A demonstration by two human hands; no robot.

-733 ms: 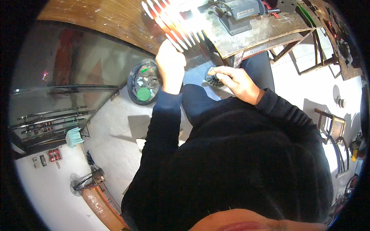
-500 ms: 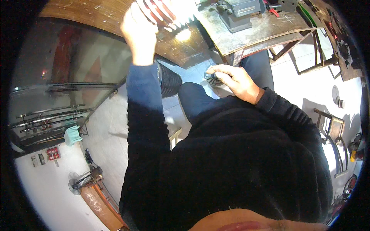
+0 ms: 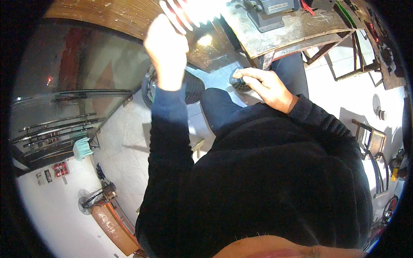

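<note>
Up goes the left hand (image 3: 165,49): a moment ago it was low, near a round tub with green things by the knee, and now it is raised high by the edge of the wooden table (image 3: 107,15). It is bunched like a fist and seen from the back, in front of a very bright patch with light strips (image 3: 176,10). Whether the fingers are clamped on anything, I cannot tell, because the glare hides them. The right hand (image 3: 266,86) has stayed in its place over the lap. Its fingers are curled down and together on a small dark round part (image 3: 238,81) with ribs, which sits on the knee, just below the table edge. The thumb lies along the top of the part. Both arms wear dark sleeves, and the legs are in blue trousers. A black round thing (image 3: 193,88) like a tyre stands on the white floor just under the left wrist, partly hidden by the arm. On the table top sits a grey metal tool (image 3: 269,13), well above the right hand. A metal table frame (image 3: 344,56) stands to the right. A wooden chair (image 3: 370,142) is farther right on the floor. A small fan (image 3: 88,202) stands far down on the left.
</note>
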